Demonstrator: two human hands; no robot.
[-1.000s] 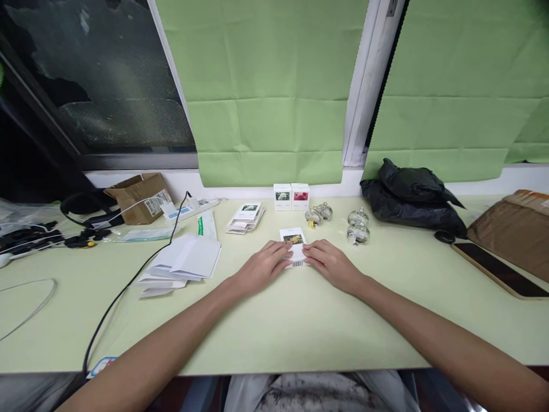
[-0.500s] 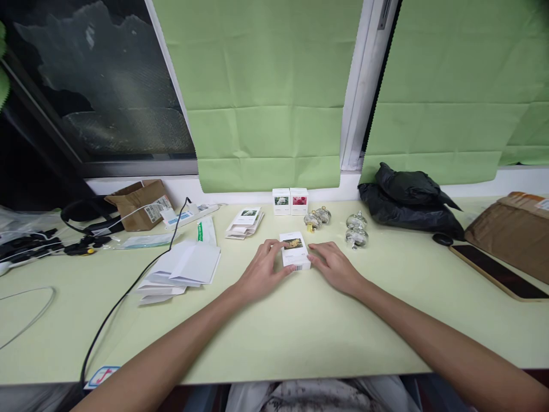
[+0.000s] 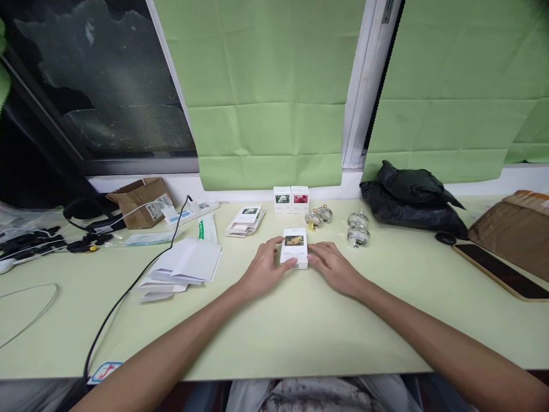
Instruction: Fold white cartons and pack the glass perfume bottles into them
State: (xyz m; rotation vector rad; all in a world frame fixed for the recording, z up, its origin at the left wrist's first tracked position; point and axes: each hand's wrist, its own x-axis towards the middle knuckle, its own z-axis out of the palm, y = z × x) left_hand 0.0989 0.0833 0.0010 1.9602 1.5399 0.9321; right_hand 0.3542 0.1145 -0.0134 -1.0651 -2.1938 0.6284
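Observation:
A small white box (image 3: pixel 294 247) with a dark flower picture on top lies on the pale green table (image 3: pixel 274 332), mid-centre. My left hand (image 3: pixel 263 269) grips its left side, thumb at the near edge and fingers along the far-left edge. My right hand (image 3: pixel 332 266) rests against the box's right side with fingers curled toward it. Two matching boxes (image 3: pixel 291 198) stand upright by the wall behind. Several clear glass ornaments (image 3: pixel 338 223) lie just beyond my right hand.
Left lie white folded cards (image 3: pixel 184 264), a stack of flat box blanks (image 3: pixel 245 220), a black cable (image 3: pixel 128 292), a cardboard box (image 3: pixel 139 200) and headphones (image 3: pixel 83 213). Right lie a black bag (image 3: pixel 412 197), a phone (image 3: pixel 500 269) and a brown parcel (image 3: pixel 512 229).
The box went from a flat-looking piece under both hands' fingertips to a squared-up box held between them, shifted slightly away from me. The camera drifted a little.

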